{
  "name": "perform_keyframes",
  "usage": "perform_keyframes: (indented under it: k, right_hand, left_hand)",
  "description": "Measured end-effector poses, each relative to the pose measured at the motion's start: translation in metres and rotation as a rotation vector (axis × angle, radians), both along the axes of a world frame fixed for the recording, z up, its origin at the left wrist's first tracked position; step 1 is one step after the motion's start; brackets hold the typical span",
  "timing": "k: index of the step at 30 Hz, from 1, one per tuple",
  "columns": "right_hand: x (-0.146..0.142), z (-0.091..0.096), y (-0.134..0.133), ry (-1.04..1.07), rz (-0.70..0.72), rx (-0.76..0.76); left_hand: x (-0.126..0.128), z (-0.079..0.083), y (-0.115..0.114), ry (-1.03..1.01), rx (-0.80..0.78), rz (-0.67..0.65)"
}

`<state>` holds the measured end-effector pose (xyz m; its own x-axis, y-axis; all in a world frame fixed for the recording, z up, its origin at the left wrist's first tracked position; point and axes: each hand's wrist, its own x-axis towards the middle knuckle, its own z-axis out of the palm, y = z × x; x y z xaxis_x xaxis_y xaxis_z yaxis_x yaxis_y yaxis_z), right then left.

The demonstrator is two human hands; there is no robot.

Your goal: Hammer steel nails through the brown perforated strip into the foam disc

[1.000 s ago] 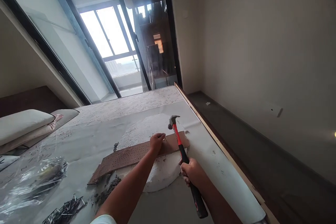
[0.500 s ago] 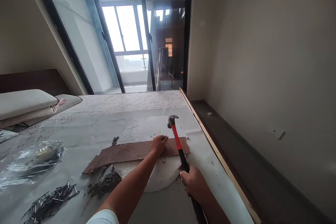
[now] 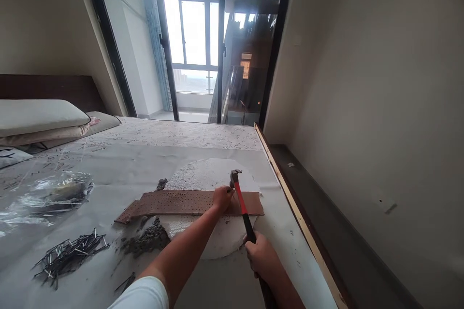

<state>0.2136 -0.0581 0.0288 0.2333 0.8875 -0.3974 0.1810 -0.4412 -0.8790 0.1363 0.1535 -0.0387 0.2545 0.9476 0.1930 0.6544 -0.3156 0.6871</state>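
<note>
My right hand (image 3: 261, 255) is wrapped round the black grip of a claw hammer (image 3: 242, 199) with a red neck. The hammer's head is by the fingertips of my left hand (image 3: 222, 199). Those fingers pinch a small nail, mostly hidden, over the right part of a brown board (image 3: 170, 203) dotted with rows of small holes. Beneath the board lies a round white foam slab (image 3: 213, 174), showing on both sides of it. To the left is a heap of loose nails (image 3: 72, 255), and a few more nails (image 3: 126, 282) lie near my left forearm.
Grey crumbly lumps (image 3: 150, 239) lie beside the foam, with a smaller clump (image 3: 162, 184) behind the board. A clear plastic bag (image 3: 54, 195) is at left. Pillows (image 3: 41, 118) are stacked farther back. A wooden rail (image 3: 290, 195) edges the sheet-covered surface on the right.
The hammer's head has come down and slightly left, closer to my left fingertips. My view has shifted, bringing the few nails by my forearm into sight. The board looks unmoved.
</note>
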Motion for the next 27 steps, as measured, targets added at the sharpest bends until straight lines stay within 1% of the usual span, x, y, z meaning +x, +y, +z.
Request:
perform_keyframes:
  k: [4, 6, 9, 10, 14, 15, 19, 20, 24, 27]
  right_hand:
    - [-0.003, 0.001, -0.003, -0.018, -0.023, 0.081]
    - [-0.003, -0.001, -0.003, -0.017, -0.020, 0.067]
    - [-0.004, -0.002, -0.002, -0.012, -0.002, -0.006]
    - [-0.004, -0.003, -0.002, -0.015, -0.003, -0.004]
    - [-0.003, -0.004, -0.003, -0.036, -0.022, 0.093]
    - [-0.003, -0.004, -0.003, -0.036, -0.023, 0.089]
    - [-0.005, -0.007, -0.001, -0.042, -0.007, -0.022]
    - [-0.006, -0.008, -0.001, -0.051, -0.013, -0.021]
    - [-0.007, -0.012, -0.002, -0.079, -0.048, 0.074]
    - [-0.006, -0.016, 0.000, -0.043, -0.031, 0.020]
  left_hand:
    - [-0.001, 0.000, -0.001, 0.027, -0.030, -0.016]
    - [-0.001, 0.001, -0.002, 0.032, -0.027, -0.015]
    - [-0.001, 0.002, -0.002, 0.054, -0.014, -0.005]
    - [-0.001, 0.002, -0.002, 0.055, -0.007, -0.009]
    - [-0.001, 0.000, -0.001, 0.032, 0.006, -0.034]
    - [-0.001, -0.001, -0.001, 0.034, 0.003, -0.032]
    - [0.000, -0.002, 0.000, 0.050, -0.031, -0.005]
    - [0.000, -0.002, 0.001, 0.054, -0.038, -0.005]
    - [0.000, -0.001, 0.001, 0.070, -0.022, -0.022]
    - [0.000, -0.001, 0.000, 0.099, -0.005, -0.016]
